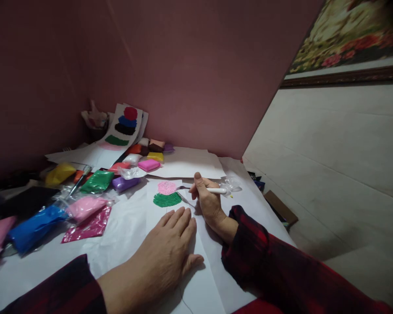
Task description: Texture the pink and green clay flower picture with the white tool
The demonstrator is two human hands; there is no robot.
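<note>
Tool (216, 190) tip hidden beside pink clay (167, 188).

Clay packets lie scattered over the left of the paper-covered table (124, 231): a blue one (36, 226), a pink one (85, 207) on a magenta foil wrapper (88, 227), a green one (97, 181), a purple one (124, 183), a yellow one (59, 173), with smaller blocks further back near the wall. A sample card (124, 124) with red, blue, black and green bands leans against the dusky pink wall (190, 74). At upper right a framed flower picture (347, 35) hangs above pale floor tiles (340, 148); a cardboard piece (280, 207) lies just off the table's right edge.
</note>
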